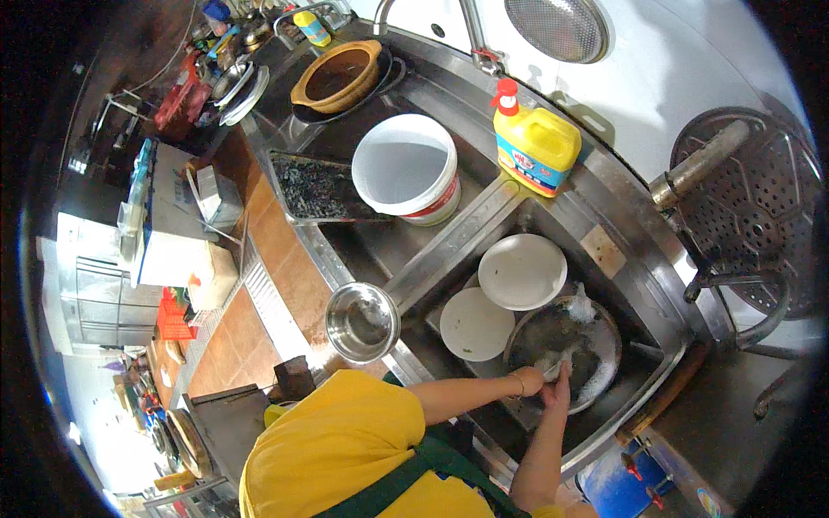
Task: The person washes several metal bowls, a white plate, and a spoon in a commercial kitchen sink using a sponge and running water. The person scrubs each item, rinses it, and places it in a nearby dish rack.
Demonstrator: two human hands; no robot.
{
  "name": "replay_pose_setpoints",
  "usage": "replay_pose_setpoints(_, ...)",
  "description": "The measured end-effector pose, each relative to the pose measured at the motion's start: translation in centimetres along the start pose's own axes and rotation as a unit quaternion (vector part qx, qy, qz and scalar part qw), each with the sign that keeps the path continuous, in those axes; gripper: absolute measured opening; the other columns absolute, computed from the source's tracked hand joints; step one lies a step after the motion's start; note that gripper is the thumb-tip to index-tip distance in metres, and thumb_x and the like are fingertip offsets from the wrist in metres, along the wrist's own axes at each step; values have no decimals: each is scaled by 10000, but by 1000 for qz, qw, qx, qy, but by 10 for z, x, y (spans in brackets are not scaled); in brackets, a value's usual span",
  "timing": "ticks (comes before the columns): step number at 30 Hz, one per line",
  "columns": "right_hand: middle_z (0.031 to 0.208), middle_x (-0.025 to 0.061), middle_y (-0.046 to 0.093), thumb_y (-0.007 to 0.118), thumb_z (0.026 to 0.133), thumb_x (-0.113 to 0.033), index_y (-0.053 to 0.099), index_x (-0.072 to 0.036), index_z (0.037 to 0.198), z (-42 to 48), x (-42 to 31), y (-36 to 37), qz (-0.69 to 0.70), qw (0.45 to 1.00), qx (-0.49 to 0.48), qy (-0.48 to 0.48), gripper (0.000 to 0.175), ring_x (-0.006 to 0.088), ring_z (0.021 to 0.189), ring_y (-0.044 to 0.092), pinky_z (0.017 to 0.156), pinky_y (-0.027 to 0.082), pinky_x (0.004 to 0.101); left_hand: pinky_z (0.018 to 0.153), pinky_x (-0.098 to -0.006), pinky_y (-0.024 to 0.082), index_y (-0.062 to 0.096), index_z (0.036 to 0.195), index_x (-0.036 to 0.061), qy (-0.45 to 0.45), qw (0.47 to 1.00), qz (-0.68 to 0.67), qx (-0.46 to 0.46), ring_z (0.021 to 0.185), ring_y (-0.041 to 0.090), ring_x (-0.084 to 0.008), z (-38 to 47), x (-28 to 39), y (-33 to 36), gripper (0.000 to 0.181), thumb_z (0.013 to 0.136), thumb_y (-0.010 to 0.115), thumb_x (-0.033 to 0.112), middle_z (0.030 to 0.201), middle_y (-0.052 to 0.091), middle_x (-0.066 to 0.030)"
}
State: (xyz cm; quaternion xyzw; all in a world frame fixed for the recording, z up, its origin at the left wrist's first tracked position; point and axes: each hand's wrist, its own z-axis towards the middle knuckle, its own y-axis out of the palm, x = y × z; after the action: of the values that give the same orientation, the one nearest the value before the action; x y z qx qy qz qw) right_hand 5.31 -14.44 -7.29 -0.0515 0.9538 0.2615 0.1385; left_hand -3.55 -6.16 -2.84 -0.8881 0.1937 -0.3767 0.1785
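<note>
My left hand (529,381), with a band at the wrist, is closed on a small pale item (554,370). My right hand (556,390) meets it there, with its fingers against the same item. Most of that item is hidden, so I cannot tell its kind. Both hands are over the near rim of a wide, round dark pan (586,343), which holds water and white suds. Beside the pan in the steel sink (537,220) are two white plates, one farther off (522,272) and one nearer my left arm (476,324). Specks mark both plates.
A steel bowl (363,322) rests at the sink's front edge. A white bucket (405,168) and a blackened tray (317,188) occupy the neighbouring basin. On the back ledge is a yellow pump jug (537,149). A brown clay pot (337,78) stands farther left.
</note>
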Motion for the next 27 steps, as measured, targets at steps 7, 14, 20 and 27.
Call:
replay_pose_setpoints(7, 983, 40, 599, 546, 839, -196, 532, -35, 1131, -40, -26, -1, -427, 902, -8, -64, 333, 144, 879, 534, 775, 422, 283, 595, -421, 493, 628, 782, 38, 120, 981, 138, -62, 662, 603, -308, -14, -36, -1, 151, 709, 568, 155, 753, 614, -157)
replay_pose_setpoints(14, 984, 162, 600, 556, 781, -103, 552, -74, 1063, -45, -58, 39, -875, 406, -222, -144, 283, 282, 912, 567, 770, 435, 356, 734, -428, 466, 605, 851, 32, 57, 995, 78, 19, 760, 587, -359, -47, -20, -35, 273, 851, 444, 253, 806, 604, -188)
replay_pose_setpoints(20, 923, 63, 609, 516, 790, -41, 520, -17, 1062, -62, -42, 41, -565, 792, -143, -184, 273, 140, 853, 547, 736, 435, 275, 649, -457, 399, 564, 736, -14, 44, 993, -105, 44, 730, 544, -398, -44, -19, -61, 371, 876, 415, 296, 748, 577, -227)
replay_pose_setpoints(27, 991, 107, 577, 511, 851, -126, 500, -6, 1101, -61, 29, 57, 183, 951, 148, -202, 278, 219, 891, 558, 780, 452, 339, 710, -473, 427, 578, 767, 0, 24, 993, 19, 111, 797, 551, -408, -51, 19, -30, 334, 862, 382, 254, 833, 590, -231)
